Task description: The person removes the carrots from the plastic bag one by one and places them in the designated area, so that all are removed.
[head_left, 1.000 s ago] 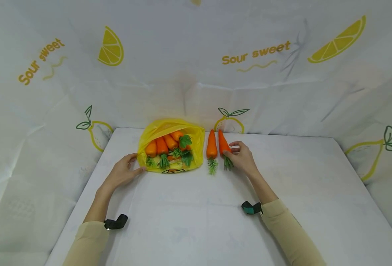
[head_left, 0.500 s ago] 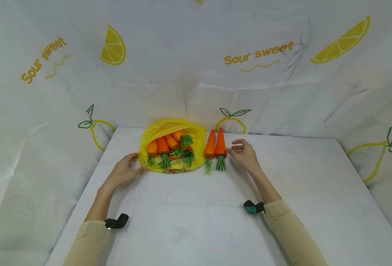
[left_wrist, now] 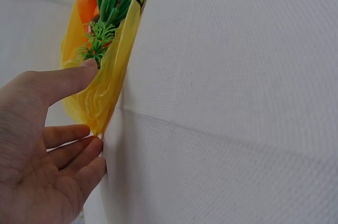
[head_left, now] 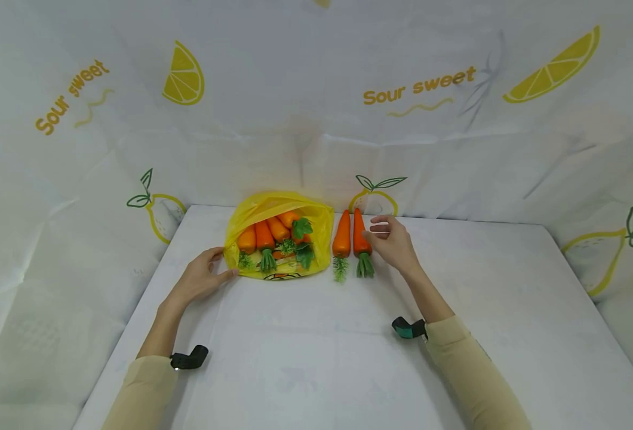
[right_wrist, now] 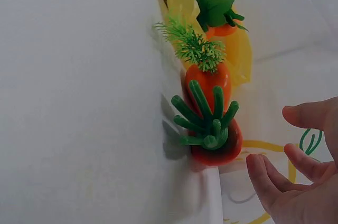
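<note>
Carrots beside bag; backdrop reads "Sour sweet".

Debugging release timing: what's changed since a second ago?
The right hand has let go of the rightmost carrot and now sits just right of it, slightly farther forward. That carrot's green end has swung left, leaving it nearly parallel to the other loose carrot. Unchanged: the left hand at the left edge of the yellow plastic bag, carrots inside.
</note>
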A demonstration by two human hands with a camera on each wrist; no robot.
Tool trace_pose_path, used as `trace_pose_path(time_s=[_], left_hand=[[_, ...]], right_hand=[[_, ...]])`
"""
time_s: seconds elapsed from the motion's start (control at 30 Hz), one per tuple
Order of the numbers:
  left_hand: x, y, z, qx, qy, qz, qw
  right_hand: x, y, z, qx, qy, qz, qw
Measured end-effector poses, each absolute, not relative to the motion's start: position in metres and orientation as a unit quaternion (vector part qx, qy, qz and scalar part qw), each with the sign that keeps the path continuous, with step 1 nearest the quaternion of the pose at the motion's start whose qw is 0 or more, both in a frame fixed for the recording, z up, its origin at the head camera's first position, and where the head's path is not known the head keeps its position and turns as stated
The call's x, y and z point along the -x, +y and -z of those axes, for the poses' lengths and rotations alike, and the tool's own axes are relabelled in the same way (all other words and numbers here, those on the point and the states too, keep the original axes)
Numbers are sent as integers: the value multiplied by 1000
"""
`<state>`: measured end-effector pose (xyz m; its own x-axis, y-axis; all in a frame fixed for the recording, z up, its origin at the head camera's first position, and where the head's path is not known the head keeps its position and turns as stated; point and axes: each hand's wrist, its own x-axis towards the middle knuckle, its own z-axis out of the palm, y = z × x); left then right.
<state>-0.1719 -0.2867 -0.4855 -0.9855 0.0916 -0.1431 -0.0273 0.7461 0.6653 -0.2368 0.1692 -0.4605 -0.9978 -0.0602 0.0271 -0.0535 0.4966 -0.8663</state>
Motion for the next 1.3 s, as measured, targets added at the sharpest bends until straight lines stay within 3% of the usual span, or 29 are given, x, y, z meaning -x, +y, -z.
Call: trace_pose_path(time_s=[0.73,1.3], left_hand=[[172,-288,488,-19,932,-353,80],[172,-289,485,-28,932,-355,71]], right_hand=[[249,116,429,136,857,498,-3],[263,78,427,159,842,515,24]])
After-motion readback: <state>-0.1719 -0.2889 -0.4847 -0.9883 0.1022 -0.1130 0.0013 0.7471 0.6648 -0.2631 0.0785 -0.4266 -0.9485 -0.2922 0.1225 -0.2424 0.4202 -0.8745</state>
